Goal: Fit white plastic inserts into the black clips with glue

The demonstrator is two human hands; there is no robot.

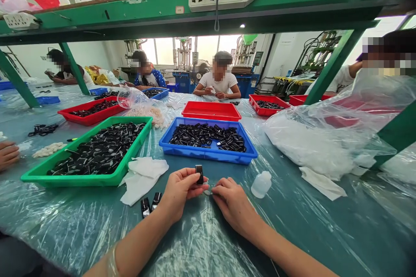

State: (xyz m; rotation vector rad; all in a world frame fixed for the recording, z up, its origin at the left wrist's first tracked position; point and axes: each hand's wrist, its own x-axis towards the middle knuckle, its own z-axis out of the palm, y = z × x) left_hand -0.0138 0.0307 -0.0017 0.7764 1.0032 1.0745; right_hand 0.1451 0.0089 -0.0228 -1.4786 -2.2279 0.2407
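My left hand [182,188] pinches a small glossy black piece [199,174] upright between thumb and fingers, in front of the blue tray [208,154]. Close beside it on the right, my right hand [231,202] has its fingers pressed together near a small pale disc [207,192]; what its fingertips grip is too small to make out. Two more black pieces [145,207] lie on the plastic-covered table left of my left wrist. White tissue [143,177] lies beyond them. A small translucent bottle [261,184] stands right of my right hand.
A green tray [35,177] of black pieces sits at the left, red trays [211,111] farther back. Clear plastic bags [312,143] spread at the right. A green shelf beam [130,8] crosses overhead. Several people sit around; another person's hand [8,155] rests far left.
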